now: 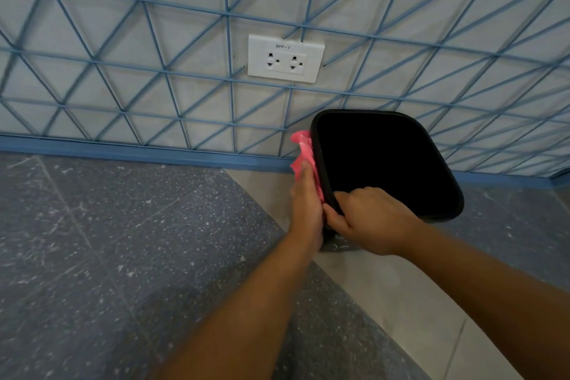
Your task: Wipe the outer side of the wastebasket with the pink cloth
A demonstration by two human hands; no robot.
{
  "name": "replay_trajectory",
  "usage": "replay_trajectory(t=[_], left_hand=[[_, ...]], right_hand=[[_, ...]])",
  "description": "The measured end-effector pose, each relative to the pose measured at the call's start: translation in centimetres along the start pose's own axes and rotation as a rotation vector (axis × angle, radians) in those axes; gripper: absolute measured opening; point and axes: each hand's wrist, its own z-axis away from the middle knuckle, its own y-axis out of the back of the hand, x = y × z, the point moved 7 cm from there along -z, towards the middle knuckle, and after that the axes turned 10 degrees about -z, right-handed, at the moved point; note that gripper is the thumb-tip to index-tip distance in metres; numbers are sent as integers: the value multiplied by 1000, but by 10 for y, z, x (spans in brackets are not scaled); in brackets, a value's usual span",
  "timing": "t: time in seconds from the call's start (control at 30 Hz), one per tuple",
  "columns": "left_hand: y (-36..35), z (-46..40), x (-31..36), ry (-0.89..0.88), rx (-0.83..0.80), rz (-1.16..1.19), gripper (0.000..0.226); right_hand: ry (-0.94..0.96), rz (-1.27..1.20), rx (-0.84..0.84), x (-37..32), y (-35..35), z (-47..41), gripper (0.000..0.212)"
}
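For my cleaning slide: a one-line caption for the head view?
Left hand presses pink cloth against black bin; right hand grips its rim.

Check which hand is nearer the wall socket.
Left. The left hand presses a pink cloth against the black bin's left side, below the wall socket. The right hand grips the bin's near rim, lower and further right.

white wall socket point(286, 58), blue skirting point(123, 149)
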Motion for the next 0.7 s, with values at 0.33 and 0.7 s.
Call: replay_trajectory(t=[0.33,0.7], left_hand=[[3,-8,-8,-4,-35,-66,60],[2,-8,6,-50,-34,-32,58]], right_hand=[[-16,-2,-22,2,-2,0,40],[-6,-30,11,1,-3,-2,39]])
